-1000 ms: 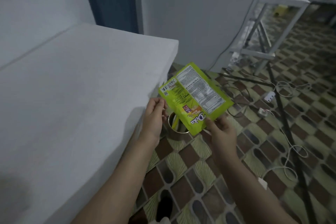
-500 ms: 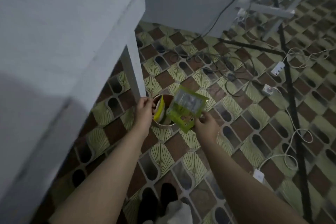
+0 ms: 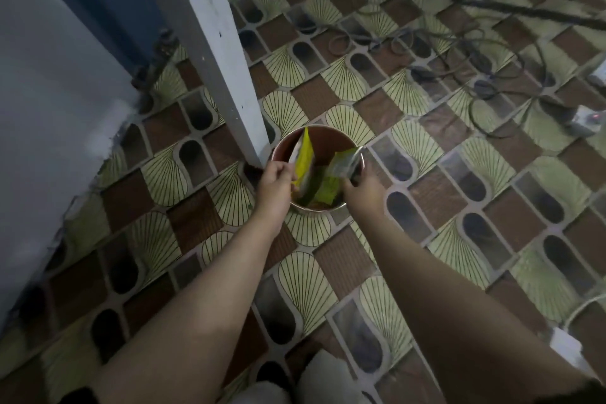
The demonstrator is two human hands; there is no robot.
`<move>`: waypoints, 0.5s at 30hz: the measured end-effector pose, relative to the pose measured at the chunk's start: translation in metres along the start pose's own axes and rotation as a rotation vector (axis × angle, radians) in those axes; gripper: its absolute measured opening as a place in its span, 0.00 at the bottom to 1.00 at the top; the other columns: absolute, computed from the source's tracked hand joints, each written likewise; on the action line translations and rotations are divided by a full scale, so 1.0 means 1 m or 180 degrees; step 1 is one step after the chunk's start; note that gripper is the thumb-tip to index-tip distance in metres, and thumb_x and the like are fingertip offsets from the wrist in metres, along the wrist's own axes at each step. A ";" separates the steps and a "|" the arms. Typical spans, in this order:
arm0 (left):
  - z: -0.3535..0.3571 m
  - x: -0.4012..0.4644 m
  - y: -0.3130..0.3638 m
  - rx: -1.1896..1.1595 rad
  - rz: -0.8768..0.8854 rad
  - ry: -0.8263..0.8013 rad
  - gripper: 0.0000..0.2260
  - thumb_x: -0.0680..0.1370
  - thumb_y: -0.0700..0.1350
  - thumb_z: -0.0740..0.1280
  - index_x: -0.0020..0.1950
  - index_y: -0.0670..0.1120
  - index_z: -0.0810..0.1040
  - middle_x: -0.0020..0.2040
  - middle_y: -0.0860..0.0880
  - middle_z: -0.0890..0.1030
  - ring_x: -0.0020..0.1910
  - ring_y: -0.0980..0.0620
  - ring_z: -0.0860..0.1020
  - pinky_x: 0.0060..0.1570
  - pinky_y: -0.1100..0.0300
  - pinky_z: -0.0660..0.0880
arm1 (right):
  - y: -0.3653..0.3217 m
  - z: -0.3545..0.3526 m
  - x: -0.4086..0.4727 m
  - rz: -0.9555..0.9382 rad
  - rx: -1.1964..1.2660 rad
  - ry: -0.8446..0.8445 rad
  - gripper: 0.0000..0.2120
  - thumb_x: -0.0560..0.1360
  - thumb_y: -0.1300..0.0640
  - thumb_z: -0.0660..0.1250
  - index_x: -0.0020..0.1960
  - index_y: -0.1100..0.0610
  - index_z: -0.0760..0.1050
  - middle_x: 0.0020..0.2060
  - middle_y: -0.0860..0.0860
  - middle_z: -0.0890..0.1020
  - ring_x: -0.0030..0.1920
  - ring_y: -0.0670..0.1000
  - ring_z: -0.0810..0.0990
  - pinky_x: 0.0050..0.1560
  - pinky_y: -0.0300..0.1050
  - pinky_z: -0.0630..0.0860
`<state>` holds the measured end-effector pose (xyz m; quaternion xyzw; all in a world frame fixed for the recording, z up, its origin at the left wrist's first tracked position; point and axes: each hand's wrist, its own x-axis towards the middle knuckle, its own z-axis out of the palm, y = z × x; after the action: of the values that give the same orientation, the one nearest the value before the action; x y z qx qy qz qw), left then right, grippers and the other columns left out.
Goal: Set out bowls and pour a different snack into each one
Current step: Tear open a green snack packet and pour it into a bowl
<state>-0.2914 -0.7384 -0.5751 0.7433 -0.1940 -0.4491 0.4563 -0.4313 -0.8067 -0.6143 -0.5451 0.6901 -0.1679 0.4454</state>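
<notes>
A round metal container [image 3: 329,132] with a brown inside stands on the patterned floor beside a white table leg [image 3: 219,52]. A yellow snack packet [image 3: 305,155] stands upright in it. My right hand [image 3: 363,189] is at the container's right rim and pinches a green snack packet [image 3: 342,163], which hangs down into the container. My left hand [image 3: 274,187] is closed at the left rim, right beside the yellow packet. The container's bottom is mostly hidden by the packets. No bowls are in view.
The white table top [image 3: 49,101] fills the left side. Tangled dark cables [image 3: 436,52] and a white power strip [image 3: 590,116] lie on the floor at the upper right. Something white [image 3: 314,380] sits at the bottom edge near my feet.
My view has dropped from the table top to the floor. My right hand has lowered the green packet from beside the table edge into the container. My left hand stays at the rim.
</notes>
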 end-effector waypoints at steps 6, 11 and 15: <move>-0.002 -0.037 0.020 0.0203 0.0135 -0.0131 0.07 0.82 0.53 0.60 0.56 0.54 0.75 0.55 0.52 0.81 0.56 0.50 0.78 0.54 0.52 0.75 | -0.033 -0.020 -0.053 0.0067 0.0674 0.0265 0.16 0.81 0.57 0.60 0.68 0.55 0.73 0.53 0.50 0.81 0.54 0.52 0.80 0.55 0.48 0.77; -0.008 -0.116 0.115 -0.0072 0.0721 0.0040 0.03 0.80 0.53 0.63 0.48 0.61 0.74 0.54 0.51 0.81 0.55 0.50 0.79 0.53 0.49 0.78 | -0.118 -0.087 -0.130 -0.0416 0.1057 0.0549 0.09 0.81 0.54 0.60 0.50 0.54 0.78 0.44 0.48 0.83 0.47 0.49 0.81 0.52 0.53 0.79; -0.034 -0.207 0.230 -0.0510 0.1428 0.0332 0.06 0.83 0.49 0.59 0.48 0.55 0.74 0.45 0.56 0.79 0.45 0.57 0.79 0.46 0.62 0.75 | -0.230 -0.156 -0.209 -0.1007 0.1595 0.0474 0.11 0.81 0.55 0.61 0.42 0.52 0.77 0.35 0.44 0.80 0.39 0.47 0.79 0.46 0.51 0.77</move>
<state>-0.3425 -0.6941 -0.2716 0.6652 -0.2942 -0.3116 0.6114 -0.4152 -0.7381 -0.2737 -0.5052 0.5645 -0.4396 0.4826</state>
